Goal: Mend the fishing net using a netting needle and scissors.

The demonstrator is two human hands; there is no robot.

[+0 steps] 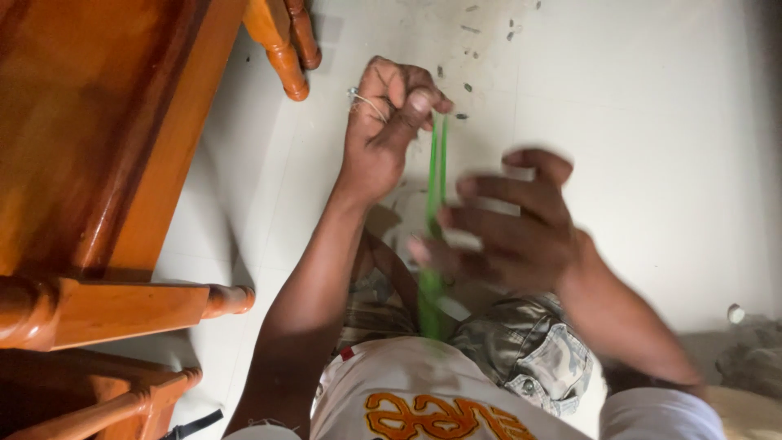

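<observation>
Pinched at the top: left hand [383,130] grip clamps the upper end of the green leaf strip [435,220], holding it taut down to the lap. Right hand [521,232] blurred, fingers spread alongside the strip; closure unclear. Wooden chair [98,163] beside, white tiled floor [635,122] below.

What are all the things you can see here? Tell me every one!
green strip: one, bright green, long and thin like a leaf, in the middle, running from the left hand down toward the lap
wooden furniture: orange-brown and shiny, with turned legs, along the left side
floor: white, smooth, with small dark bits scattered at the top
small round thing: one, pale, on the floor at the right edge; too small to tell what it is
shorts: camouflage pattern, at the bottom
shirt: white with orange print, at the bottom
left hand: pinching the strip's upper end
right hand: blurred, fingers at the strip's middle
</observation>
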